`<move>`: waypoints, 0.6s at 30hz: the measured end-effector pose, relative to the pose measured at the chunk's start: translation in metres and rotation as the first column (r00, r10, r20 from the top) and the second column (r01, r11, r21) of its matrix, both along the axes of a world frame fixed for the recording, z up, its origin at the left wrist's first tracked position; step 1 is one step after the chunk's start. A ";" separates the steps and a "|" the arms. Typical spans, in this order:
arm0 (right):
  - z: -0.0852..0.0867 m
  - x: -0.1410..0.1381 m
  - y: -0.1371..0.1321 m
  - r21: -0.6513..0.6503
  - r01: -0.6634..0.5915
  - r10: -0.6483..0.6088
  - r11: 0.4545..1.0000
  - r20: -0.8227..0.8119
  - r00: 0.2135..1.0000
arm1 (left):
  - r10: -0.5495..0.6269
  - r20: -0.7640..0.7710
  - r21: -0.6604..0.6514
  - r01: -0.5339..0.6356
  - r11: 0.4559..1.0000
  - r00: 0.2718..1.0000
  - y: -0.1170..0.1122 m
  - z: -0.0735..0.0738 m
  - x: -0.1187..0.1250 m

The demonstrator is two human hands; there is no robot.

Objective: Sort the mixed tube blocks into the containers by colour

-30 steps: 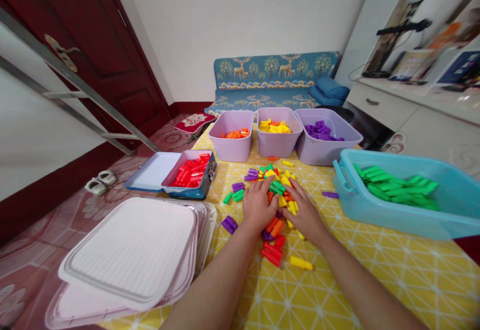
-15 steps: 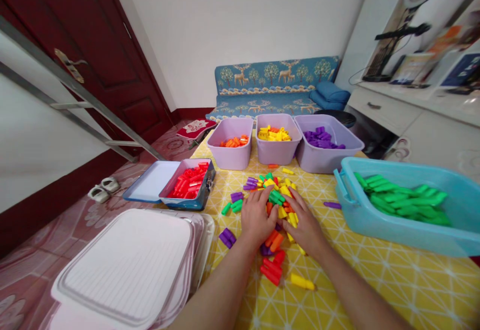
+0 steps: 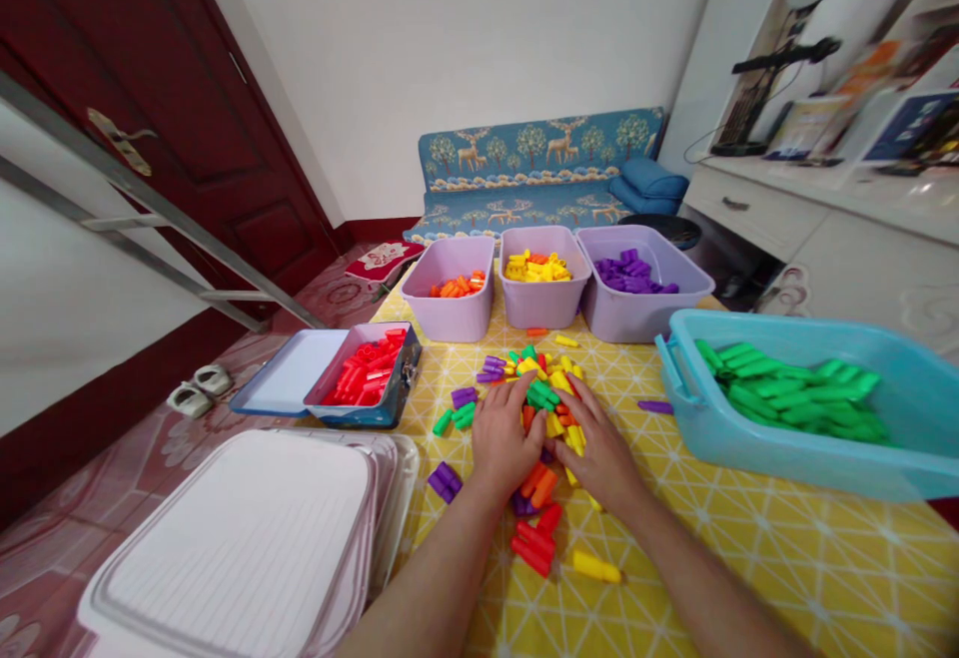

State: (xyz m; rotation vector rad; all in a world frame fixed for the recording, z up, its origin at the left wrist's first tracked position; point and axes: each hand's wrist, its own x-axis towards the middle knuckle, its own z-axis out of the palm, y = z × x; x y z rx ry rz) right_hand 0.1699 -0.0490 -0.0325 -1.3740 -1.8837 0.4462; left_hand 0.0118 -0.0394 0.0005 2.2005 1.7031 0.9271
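Observation:
A loose pile of small coloured plastic tube-shaped pieces lies on a yellow patterned tablecloth, mixed green, yellow, purple, orange and red. My left hand rests over the pile's left side, fingers spread, palm down. On the right side, my right hand lies with its fingers apart, touching yellow pieces. The two thumbs come close together at the middle of the pile. What lies under the palms is hidden. Nearer my forearms are red pieces, a single yellow piece and purple pieces.
Behind the pile stand lilac bins with orange pieces, yellow pieces and purple pieces. A turquoise tub holds green pieces; an open tin holds red ones. Stacked lids lie at the left.
The whole view has shifted slightly, so things appear a little further left. Both hands stay over the pile with almost the same finger pose, and the pieces look unmoved.

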 end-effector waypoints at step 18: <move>0.002 -0.001 -0.001 0.001 0.006 -0.006 1.000 0.010 1.000 | -0.005 -0.017 -0.003 0.004 1.000 1.000 0.000 -0.002 0.000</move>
